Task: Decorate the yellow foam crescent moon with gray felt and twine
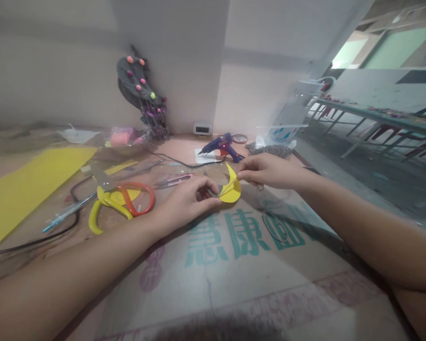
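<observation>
A yellow paper crescent (234,193) is pinched between the thumb and fingers of my left hand (200,195), just above the printed board. Across the crescent runs a thin grey strand of yarn (228,188). My right hand (259,170) pinches this strand at the crescent's right edge, fingers closed. More of the yarn trails below my right hand and lies in a loose loop on the board. Part of the crescent's left end is hidden by my left fingers.
Orange-and-yellow scissors (138,199), a pen (69,211) and pink snips (179,180) lie left, beside a yellow sheet (31,184). Behind are a blue glue gun (220,144) with a cord, a grey yarn bundle (270,149) and a grey crescent ornament (133,83) against the wall.
</observation>
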### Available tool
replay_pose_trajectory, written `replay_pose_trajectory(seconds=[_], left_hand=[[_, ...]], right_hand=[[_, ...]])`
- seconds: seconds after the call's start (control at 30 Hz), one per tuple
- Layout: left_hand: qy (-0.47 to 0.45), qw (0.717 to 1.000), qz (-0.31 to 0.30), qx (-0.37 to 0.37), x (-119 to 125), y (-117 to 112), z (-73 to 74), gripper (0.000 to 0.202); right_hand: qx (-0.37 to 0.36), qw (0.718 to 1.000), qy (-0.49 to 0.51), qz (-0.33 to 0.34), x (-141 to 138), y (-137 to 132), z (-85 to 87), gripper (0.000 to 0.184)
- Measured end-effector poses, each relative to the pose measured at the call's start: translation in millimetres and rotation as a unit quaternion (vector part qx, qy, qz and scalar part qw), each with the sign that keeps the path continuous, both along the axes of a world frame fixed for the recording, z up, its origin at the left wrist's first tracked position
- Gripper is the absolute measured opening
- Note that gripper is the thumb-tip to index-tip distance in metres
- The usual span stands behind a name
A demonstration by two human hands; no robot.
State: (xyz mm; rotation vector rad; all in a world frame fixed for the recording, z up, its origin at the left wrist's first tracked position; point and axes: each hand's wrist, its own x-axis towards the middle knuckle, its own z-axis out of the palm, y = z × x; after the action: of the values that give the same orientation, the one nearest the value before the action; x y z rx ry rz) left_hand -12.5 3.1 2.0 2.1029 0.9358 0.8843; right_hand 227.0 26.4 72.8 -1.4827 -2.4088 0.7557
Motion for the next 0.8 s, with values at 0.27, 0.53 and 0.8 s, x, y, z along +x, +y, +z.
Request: replay_pose_trajectory(seconds=[0.27,0.53,0.8], left_hand=[[-0.007,1.0,-0.012,-0.013,0.9,-2.3,-0.3,0.02],[-0.006,1.0,-0.027,-0.004,1.6,-2.6,0.7,0.017],[-0.012,0.997,-0.068,-0.04,-0.3,-2.5,-3.0,0.025]], right_hand=[[0.074,0.996,-0.034,-0.026,3.1,11.8,-16.1,0.025],[0.117,0.992,-0.02,-0.047,-5.6,7.0,-21.9,0.022],[0.092,0.993,-0.028,-0.063,-12.4,0.8,-21.4,0.023]])
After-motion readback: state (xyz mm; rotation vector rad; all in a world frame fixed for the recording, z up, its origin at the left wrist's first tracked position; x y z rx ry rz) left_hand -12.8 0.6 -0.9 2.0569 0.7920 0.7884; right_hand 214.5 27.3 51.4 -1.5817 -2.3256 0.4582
